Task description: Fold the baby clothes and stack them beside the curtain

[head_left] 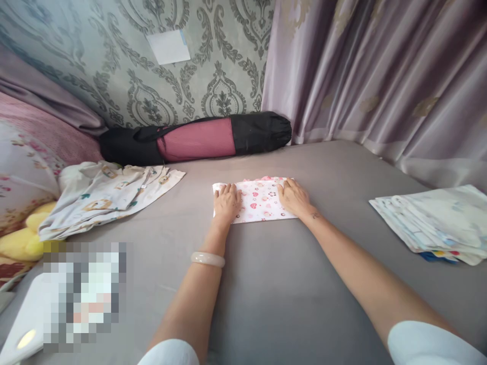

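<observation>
Now L hand [227,200] & R hand [294,196] lie spread, palms down, at opp. ends of the folded white cloth [261,202] w/ pink hearts, on grey sheet [270,284].

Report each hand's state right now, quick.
Left hand: open, palm down on the left end of the printed cloth.
Right hand: open, palm down on the cloth's right end.

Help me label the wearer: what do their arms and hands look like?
The left hand and right hand are gloveless. A milky-white bangle circles the left forearm; a small dark marking, perhaps a tattoo, shows near the right wrist. Pale sleeves show on both arms.
</observation>
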Demonstrator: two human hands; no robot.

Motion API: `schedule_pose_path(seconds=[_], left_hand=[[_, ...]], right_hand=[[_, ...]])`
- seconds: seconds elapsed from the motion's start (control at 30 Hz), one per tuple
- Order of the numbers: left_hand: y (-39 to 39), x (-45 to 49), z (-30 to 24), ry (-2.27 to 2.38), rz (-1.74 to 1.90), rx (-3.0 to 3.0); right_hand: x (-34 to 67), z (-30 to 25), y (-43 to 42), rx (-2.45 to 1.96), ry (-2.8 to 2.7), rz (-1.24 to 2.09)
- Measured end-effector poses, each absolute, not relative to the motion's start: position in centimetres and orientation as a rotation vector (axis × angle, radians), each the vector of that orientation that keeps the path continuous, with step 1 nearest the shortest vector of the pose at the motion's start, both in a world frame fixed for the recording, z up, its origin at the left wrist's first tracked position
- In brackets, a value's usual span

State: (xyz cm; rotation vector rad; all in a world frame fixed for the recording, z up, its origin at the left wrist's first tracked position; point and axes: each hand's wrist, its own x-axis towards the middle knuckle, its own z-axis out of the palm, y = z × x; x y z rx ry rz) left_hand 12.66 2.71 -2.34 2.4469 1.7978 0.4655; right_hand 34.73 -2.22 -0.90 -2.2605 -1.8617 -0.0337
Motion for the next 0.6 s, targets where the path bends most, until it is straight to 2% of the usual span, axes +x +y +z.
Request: schedule_pose_path(seconds=[0.1,0.6], left_hand=[[3.4,12.4,-1.3,1.798,0.395,2.523],[12.4,13.4,4.9,1.489,-0.505,2.352]], right_hand=[[36.0,0.2,-1.4,-2.295,-1.876,0.054],[39.9,2.9,4.7,-2.398,-2.126,0.311]])
